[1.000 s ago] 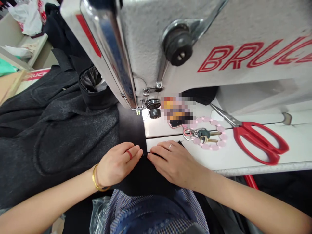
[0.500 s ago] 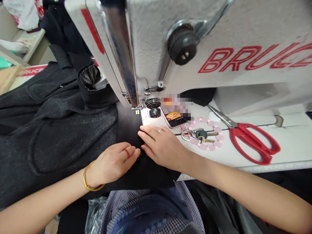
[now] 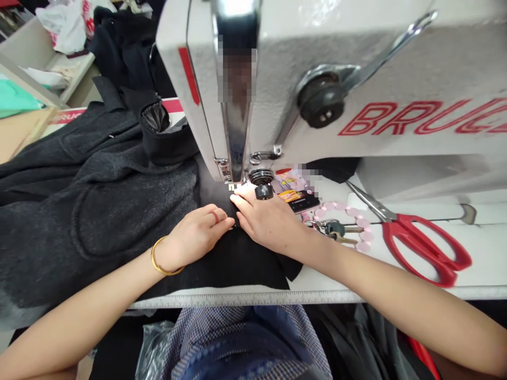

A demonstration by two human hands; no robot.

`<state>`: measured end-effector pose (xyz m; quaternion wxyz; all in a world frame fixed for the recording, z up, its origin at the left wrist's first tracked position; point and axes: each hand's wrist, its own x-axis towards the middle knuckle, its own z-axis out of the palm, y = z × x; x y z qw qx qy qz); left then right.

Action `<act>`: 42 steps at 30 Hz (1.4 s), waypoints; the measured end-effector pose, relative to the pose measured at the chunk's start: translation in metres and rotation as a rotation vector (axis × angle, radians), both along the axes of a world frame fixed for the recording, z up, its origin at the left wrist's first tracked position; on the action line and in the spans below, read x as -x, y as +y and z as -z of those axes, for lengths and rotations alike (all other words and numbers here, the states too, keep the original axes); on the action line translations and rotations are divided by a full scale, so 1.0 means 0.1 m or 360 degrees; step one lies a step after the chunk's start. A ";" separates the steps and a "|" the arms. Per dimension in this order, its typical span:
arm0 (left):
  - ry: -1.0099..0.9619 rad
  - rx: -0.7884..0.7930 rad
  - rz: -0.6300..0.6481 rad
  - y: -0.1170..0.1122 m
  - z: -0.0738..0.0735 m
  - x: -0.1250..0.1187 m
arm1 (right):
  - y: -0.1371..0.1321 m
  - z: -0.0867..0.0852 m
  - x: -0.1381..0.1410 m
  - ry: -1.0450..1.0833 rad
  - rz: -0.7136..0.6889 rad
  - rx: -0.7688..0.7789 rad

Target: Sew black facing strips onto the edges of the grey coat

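A dark grey and black garment (image 3: 130, 206) lies on the sewing machine (image 3: 190, 132) bed, its black cloth panel (image 3: 237, 264) running under the needle area. My left hand (image 3: 198, 235), wearing a red ring and a gold bangle, has its thumb and fingers pinched on the panel. Beside it my right hand (image 3: 269, 219) rests with fingers stretched out over the cloth, fingertips close to the presser foot. The foot and needle are partly hidden behind the machine head and my right hand.
Red-handled scissors (image 3: 428, 243) lie on the right of the table. Left of them are keys (image 3: 344, 229) on a pink beaded loop and a phone (image 3: 301, 203). A ruler tape (image 3: 222, 298) runs along the front edge. A plastic bag (image 3: 152, 348) hangs below.
Both hands and the black panel have moved forward towards the needle, baring the ruler tape at the table's front edge. My right hand now covers more of the area by the foot. The camera view has shifted.
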<state>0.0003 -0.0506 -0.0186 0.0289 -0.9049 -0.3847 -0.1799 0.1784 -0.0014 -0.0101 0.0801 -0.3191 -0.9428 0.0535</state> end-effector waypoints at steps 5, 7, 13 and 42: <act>-0.0140 0.0204 -0.0048 0.01 0.01 0.04 | -0.05 0.02 -0.15 0.0102 -0.0159 0.0029; -0.0141 0.0221 -0.0054 0.00 0.00 0.05 | -0.05 0.03 -0.18 0.0108 -0.0190 0.0056; -0.0048 0.0098 0.0044 -0.01 -0.06 0.01 | 0.01 0.02 -0.16 0.0124 -0.0182 0.0100; 0.0111 0.0025 0.0177 0.01 -0.11 0.08 | -0.11 0.03 -0.09 0.0094 -0.0263 -0.0303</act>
